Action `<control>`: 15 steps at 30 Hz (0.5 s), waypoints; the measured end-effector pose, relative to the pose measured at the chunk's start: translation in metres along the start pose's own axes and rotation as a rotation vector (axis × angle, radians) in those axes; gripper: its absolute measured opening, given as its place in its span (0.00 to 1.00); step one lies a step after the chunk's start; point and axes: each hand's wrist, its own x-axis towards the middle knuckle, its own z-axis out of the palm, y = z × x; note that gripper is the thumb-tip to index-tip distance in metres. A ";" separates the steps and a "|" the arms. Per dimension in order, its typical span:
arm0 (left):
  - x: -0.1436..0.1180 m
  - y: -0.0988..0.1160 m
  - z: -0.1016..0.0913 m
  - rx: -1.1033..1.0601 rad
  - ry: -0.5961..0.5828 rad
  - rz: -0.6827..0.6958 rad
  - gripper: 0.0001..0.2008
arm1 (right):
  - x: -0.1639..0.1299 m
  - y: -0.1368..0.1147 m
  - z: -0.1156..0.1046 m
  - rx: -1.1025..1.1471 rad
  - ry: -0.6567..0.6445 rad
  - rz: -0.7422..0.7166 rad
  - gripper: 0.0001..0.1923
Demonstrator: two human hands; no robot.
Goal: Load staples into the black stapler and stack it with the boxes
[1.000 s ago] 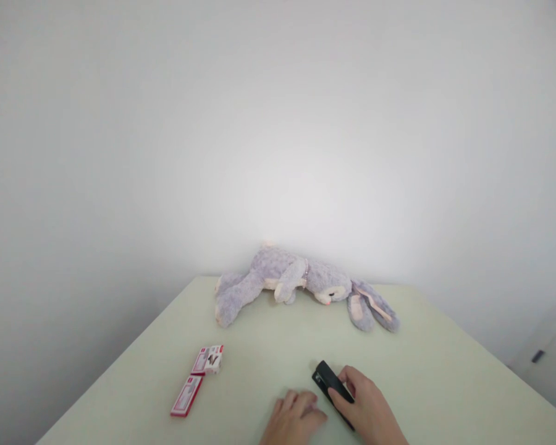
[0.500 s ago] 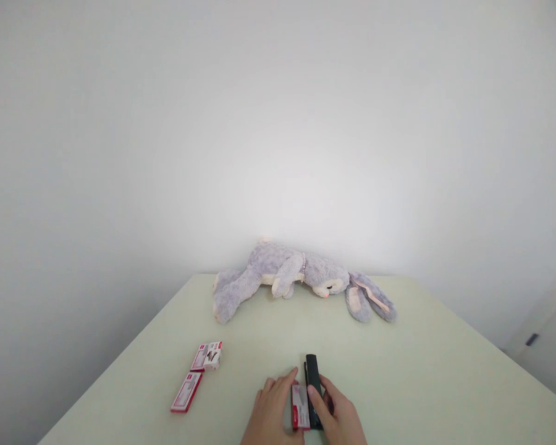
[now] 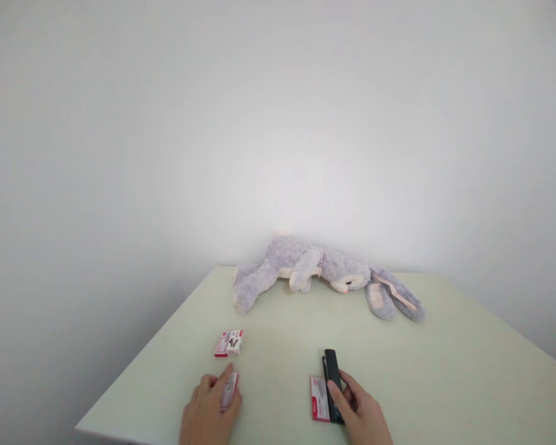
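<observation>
My left hand [image 3: 208, 405] is closed, thumb and fingers, round the sides of a flat red-and-white box [image 3: 229, 391] at the left of the table. The hand covers part of that box. Thumb on top and fingers at its right side, my right hand [image 3: 361, 408] grips a black stapler [image 3: 332, 377]. Against the stapler's left side lies another flat red-and-white box [image 3: 319, 400], with grey print on its upper face.
Beyond my left hand sit a red-and-white box [image 3: 223, 344] and a small white box [image 3: 235, 342] with a dark picture, side by side. A plush grey rabbit [image 3: 296, 256] lies along the back of the pale green table [image 3: 278, 346], near the wall.
My left hand has left the box beside the stapler and moved left onto the nearer flat box there. The right hand stays on the stapler. The whole view has shifted.
</observation>
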 end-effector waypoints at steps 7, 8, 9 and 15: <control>-0.020 0.057 -0.014 -0.249 -0.425 0.222 0.39 | -0.004 -0.005 -0.003 0.013 0.002 -0.012 0.34; -0.019 0.063 -0.016 -0.286 -0.413 0.243 0.36 | -0.005 -0.006 -0.003 0.011 0.004 -0.011 0.35; -0.018 0.071 -0.016 -0.325 -0.386 0.273 0.34 | -0.005 -0.006 -0.003 0.008 0.004 -0.008 0.34; -0.010 0.130 -0.006 -0.462 -0.345 0.532 0.33 | -0.007 -0.011 -0.003 0.038 -0.015 -0.036 0.33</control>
